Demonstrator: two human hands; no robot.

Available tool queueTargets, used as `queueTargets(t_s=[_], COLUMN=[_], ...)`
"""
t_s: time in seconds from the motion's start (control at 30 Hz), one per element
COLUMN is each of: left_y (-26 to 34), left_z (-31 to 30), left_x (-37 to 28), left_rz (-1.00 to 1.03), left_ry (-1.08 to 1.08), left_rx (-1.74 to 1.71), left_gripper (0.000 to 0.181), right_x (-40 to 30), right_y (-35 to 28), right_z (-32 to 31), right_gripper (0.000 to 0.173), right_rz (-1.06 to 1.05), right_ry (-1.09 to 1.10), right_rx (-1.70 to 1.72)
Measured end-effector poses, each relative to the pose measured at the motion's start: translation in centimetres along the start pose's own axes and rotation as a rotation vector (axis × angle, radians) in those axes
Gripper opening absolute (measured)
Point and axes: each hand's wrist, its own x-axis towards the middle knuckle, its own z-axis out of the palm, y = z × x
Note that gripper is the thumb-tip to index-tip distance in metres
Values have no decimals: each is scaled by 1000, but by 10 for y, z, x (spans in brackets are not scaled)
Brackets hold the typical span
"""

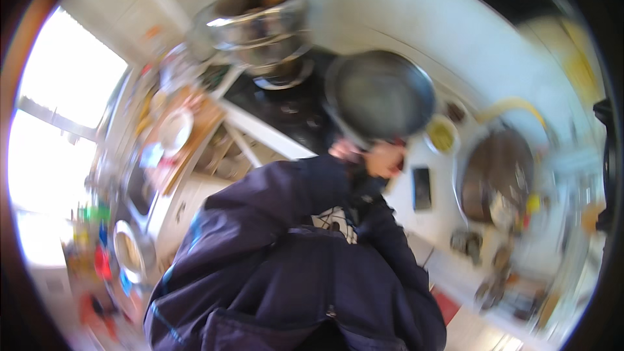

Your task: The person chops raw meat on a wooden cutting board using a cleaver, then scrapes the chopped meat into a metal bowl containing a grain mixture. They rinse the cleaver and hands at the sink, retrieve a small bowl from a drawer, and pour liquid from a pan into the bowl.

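Observation:
A dark, round frying pan (382, 95) is raised in front of me beside the black hob (287, 114), its inside facing up towards the camera. My right hand (387, 158) is closed at the pan's near edge, where a handle seems to be. Just left of it, my left hand (345, 150) is also close against the near side of the pan; its fingers are blurred and its grip is not clear. Shiny stacked steel pots (263, 34) stand on the hob, with something brownish in the top one.
Right of the pan are a bowl with yellow-green contents (441, 135), a dark phone (421, 188) and a sink (497, 175) with a yellow curved tap hose (516, 104). On the left, a wooden worktop (207, 119) holds a white plate (175, 131). An open drawer (229, 153) lies below.

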Motion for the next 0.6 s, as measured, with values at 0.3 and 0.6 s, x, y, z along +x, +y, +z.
queueTargets(t_s=[0.3, 0.6], left_y=[4, 10], left_z=[-6, -39], left_x=[52, 34], left_rz=[-672, -572], left_ry=[376, 318], left_rx=[-936, -786], left_gripper=[20, 26], right_x=[-54, -60], right_y=[-33, -41], right_z=[25, 28], right_gripper=[22, 24], right_rz=[130, 133], right_ry=[329, 337], right_rx=[-410, -479])
